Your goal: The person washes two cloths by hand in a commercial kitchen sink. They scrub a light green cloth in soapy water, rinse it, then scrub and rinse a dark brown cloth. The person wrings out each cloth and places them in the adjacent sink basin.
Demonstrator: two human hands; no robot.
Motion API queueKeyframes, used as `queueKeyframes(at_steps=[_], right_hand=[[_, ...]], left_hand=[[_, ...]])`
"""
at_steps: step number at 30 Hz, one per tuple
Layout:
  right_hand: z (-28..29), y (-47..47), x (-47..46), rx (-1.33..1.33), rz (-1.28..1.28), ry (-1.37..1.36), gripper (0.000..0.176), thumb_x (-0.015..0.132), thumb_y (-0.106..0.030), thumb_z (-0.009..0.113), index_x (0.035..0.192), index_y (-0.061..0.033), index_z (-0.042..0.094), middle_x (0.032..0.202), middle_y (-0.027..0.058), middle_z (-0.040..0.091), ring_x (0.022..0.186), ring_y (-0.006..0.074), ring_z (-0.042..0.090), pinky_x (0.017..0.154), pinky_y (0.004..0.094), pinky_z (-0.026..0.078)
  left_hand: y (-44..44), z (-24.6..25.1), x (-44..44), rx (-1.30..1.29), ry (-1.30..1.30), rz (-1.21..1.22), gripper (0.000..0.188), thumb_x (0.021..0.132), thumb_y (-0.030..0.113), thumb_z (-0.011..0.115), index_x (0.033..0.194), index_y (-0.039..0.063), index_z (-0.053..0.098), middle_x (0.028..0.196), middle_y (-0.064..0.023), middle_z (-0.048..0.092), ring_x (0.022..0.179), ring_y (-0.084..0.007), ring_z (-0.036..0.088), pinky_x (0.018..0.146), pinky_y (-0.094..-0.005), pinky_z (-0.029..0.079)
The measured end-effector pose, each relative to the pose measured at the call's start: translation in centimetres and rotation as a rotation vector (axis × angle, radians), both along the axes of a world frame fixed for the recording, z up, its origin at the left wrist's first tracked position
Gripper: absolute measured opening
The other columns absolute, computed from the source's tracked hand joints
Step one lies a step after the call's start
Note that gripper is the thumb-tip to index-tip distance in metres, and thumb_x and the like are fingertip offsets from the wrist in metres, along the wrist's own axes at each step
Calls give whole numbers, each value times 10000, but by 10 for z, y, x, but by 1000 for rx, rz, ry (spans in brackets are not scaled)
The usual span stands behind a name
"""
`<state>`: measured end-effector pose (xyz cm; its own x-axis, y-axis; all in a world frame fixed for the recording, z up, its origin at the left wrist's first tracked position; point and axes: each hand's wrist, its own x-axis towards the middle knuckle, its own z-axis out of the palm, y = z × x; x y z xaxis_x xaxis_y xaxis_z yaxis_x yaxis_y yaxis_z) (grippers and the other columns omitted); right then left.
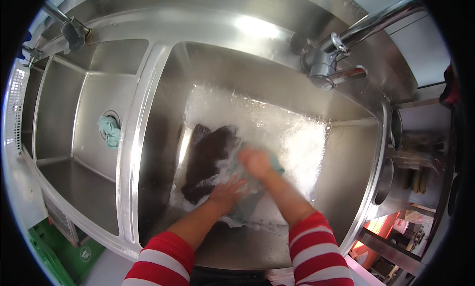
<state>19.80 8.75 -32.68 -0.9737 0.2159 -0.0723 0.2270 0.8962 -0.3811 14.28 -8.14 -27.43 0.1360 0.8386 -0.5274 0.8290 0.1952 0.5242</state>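
In the large basin of a stainless steel sink, both my hands are down at the foamy water. My right hand, blurred, is closed like a fist around part of a pale green cloth, which shows at its right side. Fingers spread, my left hand lies palm down on the wet greenish fabric just below the fist. Left of the hands, a dark brown cloth lies partly in the suds. Foam hides where the fabrics meet.
A chrome faucet with a lever rises at the back right. The left basin has a bunched green cloth at its drain. Another tap stands back left. Metal pots flank the right rim; a green bin is below left.
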Motion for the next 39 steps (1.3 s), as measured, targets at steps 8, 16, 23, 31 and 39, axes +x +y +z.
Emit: queueKeyframes(at_steps=[8,16,23,31,39], right_hand=[[-5,-46,17,58,85,330,105,743,-192,516,708,-100,555,687,118,565,632,306,556,534,417,429],[9,39,-52,105,-284,223,95,744,-188,516,742,-95,535,698,115,567,621,292,556,524,407,426],[12,-20,2,117,246,164,96,776,-207,481,756,-126,529,657,53,551,571,202,566,523,433,426],[9,8,-35,34,-143,107,116,779,-181,468,755,-107,555,686,101,569,601,275,565,525,415,445],[3,66,-69,173,-302,106,92,749,-179,499,786,-124,563,744,97,580,644,254,578,594,413,450]], left_hand=[[-8,-36,14,-61,117,82,666,695,217,652,1294,202,360,1416,-24,139,1316,-261,76,945,-429,316],[4,3,0,10,48,60,545,752,161,533,1270,254,391,1424,-11,128,1324,-214,66,985,-413,273],[2,-21,5,-86,47,73,659,678,272,666,1275,248,388,1424,-22,122,1314,-252,97,952,-415,319],[12,0,-3,-95,32,115,697,655,221,691,1279,252,383,1427,-18,112,1320,-237,76,975,-407,304],[11,-7,4,62,42,99,681,670,208,685,1280,258,384,1423,-9,126,1322,-226,70,981,-388,294]])
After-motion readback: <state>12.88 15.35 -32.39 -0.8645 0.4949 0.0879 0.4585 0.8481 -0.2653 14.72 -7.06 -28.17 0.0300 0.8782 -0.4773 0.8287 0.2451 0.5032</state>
